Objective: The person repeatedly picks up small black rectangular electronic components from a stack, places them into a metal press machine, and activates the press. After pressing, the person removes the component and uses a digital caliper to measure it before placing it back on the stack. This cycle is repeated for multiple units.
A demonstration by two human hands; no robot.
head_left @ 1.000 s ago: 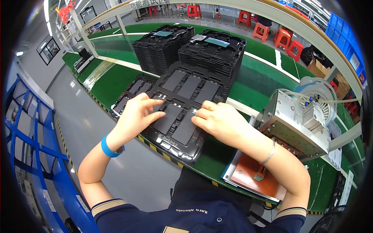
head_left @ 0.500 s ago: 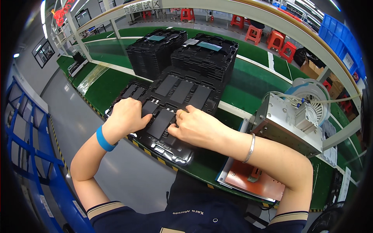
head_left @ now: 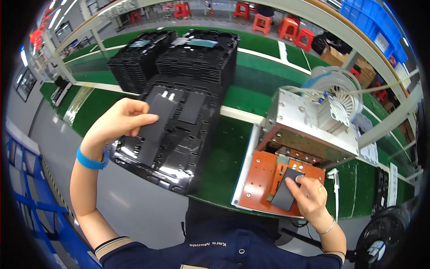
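My left hand (head_left: 130, 119) is over the black moulded tray (head_left: 179, 154), thumb and fingers pinching the edge of a flat dark grey rectangular piece (head_left: 160, 114) with small shiny tabs at its far end. Two similar flat pieces, one (head_left: 191, 107) to its right and one (head_left: 146, 150) nearer me, lie in the tray. Over at the right, my right hand (head_left: 309, 197) grips another flat dark grey piece (head_left: 284, 195). That one lies slanted over the orange plate (head_left: 255, 179) at the front of a metal press-like machine (head_left: 309, 121), against an orange block.
Two tall stacks of black trays (head_left: 197, 58) (head_left: 134, 67) stand behind the open tray on the green bench. A clear reel (head_left: 336, 85) sits behind the machine. White frame bars cross overhead. A black fan (head_left: 383, 235) is at the lower right, blue racks (head_left: 36, 201) at the left.
My right hand has left the tray and moved right to the orange plate with a flat piece. My left hand stays at the tray, now pinching another piece. The view has shifted right.
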